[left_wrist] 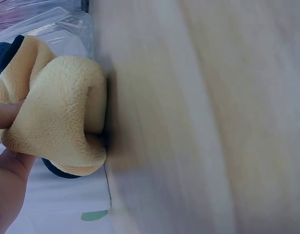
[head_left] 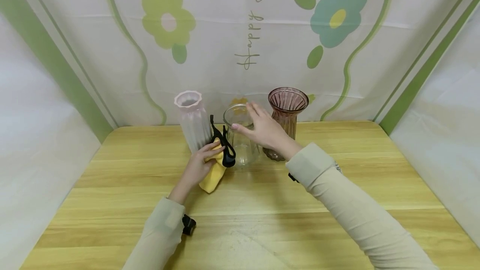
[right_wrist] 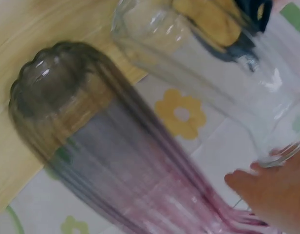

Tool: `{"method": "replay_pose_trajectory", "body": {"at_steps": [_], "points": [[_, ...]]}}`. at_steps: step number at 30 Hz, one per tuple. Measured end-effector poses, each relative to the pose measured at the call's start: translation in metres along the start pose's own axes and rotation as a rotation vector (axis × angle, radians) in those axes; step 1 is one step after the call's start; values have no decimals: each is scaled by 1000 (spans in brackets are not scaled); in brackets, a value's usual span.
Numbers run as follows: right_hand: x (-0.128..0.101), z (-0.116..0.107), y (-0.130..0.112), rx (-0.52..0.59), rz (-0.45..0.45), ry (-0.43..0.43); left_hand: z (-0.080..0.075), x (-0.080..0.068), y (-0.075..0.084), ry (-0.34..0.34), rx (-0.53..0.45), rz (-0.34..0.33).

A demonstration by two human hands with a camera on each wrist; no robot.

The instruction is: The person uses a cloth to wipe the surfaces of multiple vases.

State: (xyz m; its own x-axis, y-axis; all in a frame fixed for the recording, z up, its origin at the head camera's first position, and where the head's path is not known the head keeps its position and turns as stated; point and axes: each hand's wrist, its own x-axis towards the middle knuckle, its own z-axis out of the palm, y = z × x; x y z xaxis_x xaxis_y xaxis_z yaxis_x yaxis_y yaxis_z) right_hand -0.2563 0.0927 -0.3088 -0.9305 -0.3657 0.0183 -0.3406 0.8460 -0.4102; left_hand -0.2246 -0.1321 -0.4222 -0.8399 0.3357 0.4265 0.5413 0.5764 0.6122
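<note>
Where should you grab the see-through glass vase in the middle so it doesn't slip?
Probably around the clear vase's narrow neck just under the rim, coming from the right. The right hand is already there with fingers at the rim. The frosted pink vase and the left hand holding the yellow cloth crowd the left side.

A pink vase (head_left: 192,120) stands beside a purple vase (head_left: 286,116).

3 vases crowd the desk's (head_left: 337,186) far edge: frosted vase (head_left: 192,120), clear vase (head_left: 241,141), pink vase (head_left: 286,116), nearly touching, so no hand passes between. Bare desk lies open nearer and to both sides.
</note>
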Motion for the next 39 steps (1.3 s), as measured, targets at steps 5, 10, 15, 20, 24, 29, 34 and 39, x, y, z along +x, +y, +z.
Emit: {"method": "replay_pose_trajectory", "body": {"at_steps": [5, 10, 15, 20, 24, 29, 34, 39], "points": [[1, -1, 8, -6, -50, -39, -2, 2, 6, 45, -54, 4], [2, 0, 5, 6, -40, -40, -7, 7, 14, 88, -66, 4], [3, 3, -1, -4, -11, -21, -10, 14, 24, 131, -92, -21], [3, 10, -10, -9, 40, 44, -9, 21, 31, 193, -103, -59], [2, 13, -16, -15, 81, 76, -6, 23, 32, 216, -96, -72], [1, 14, -20, -24, 114, 97, -4, 23, 32, 187, -97, -70], [0, 14, -24, -23, 128, 117, -2, 20, 27, 134, -96, -97], [-1, 15, -25, -18, 143, 119, 0, 13, 17, 61, -60, -112]]}}
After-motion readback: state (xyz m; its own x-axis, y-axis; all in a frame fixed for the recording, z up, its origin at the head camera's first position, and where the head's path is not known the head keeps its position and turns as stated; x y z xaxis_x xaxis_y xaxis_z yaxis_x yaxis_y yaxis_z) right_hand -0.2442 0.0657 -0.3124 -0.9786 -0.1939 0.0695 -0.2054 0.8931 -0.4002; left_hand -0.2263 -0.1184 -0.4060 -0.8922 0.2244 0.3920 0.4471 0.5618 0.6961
